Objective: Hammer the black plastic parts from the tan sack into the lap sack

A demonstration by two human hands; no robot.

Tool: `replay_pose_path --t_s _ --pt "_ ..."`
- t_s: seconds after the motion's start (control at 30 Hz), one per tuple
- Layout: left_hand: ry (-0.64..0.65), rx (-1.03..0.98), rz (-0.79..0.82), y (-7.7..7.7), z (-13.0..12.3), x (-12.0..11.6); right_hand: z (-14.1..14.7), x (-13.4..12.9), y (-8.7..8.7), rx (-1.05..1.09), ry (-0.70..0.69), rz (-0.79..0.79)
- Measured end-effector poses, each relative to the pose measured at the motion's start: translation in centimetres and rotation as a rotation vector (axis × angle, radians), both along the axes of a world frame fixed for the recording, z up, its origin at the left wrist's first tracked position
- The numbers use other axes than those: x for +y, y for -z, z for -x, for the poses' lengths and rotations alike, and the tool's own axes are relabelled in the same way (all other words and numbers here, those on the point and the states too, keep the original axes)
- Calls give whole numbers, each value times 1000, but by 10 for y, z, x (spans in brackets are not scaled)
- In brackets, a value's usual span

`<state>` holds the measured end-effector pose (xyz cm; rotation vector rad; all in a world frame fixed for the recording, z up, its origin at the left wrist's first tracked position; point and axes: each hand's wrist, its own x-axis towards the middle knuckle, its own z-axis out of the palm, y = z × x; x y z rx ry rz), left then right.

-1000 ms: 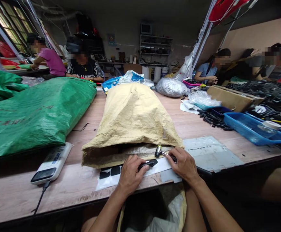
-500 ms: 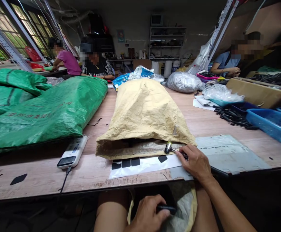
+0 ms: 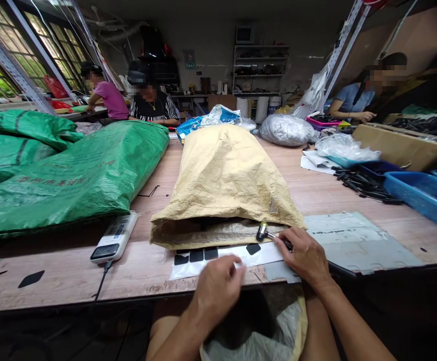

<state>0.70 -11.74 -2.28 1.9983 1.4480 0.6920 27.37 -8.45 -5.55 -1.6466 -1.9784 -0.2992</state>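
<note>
My right hand (image 3: 304, 253) rests at the table's front edge, closed on the handle of a small hammer (image 3: 262, 231). The hammer's head, black with a yellowish end, lies against the lower lip of a cream woven sack (image 3: 229, 170). Its mouth faces me, and dark contents barely show inside. My left hand (image 3: 220, 281) is over the front edge beside a white sheet (image 3: 237, 255) with black rounded-square pads. Its fingers are loosely curled with the thumb apart, and nothing shows in them. Below, another sack (image 3: 297, 326) hangs open between my knees, dark inside.
Green sacks (image 3: 71, 175) fill the left. A white cabled device (image 3: 114, 238) lies by them. To the right are a grey sheet (image 3: 354, 238), black parts (image 3: 361, 185) and a blue basket (image 3: 421, 195). Several people sit around the far side.
My left hand has risen from the lap sack to the table edge. The black piece it held is no longer visible. My right hand stays on the hammer.
</note>
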Motion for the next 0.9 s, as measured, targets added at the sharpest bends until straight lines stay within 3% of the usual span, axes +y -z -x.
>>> replay_pose_path --t_s 0.07,0.13,0.23,0.33,0.47,0.57,0.67,0.77,0.9 --pt "-253 74 -146 -13 8 38 0 1 0 7 0 1" --pt "-450 205 -148 -16 16 73 -1 1 0 15 -4 2" --pt "-569 340 -174 -11 22 106 -1 1 0 26 -4 15" --pt "-591 370 -248 -9 26 112 -1 1 -1 29 -3 19" --pt "-606 384 -182 -8 36 87 0 0 -2 23 -1 8" --pt "-524 305 -296 0 40 59 0 0 -2 24 2 9" --pt "-250 145 -329 10 31 38 -1 0 -2 25 -9 19" --pt "-12 95 -263 16 15 32 -3 0 -1 18 -35 39" --pt "75 102 -254 19 -2 38 -7 1 2 6 -59 57"
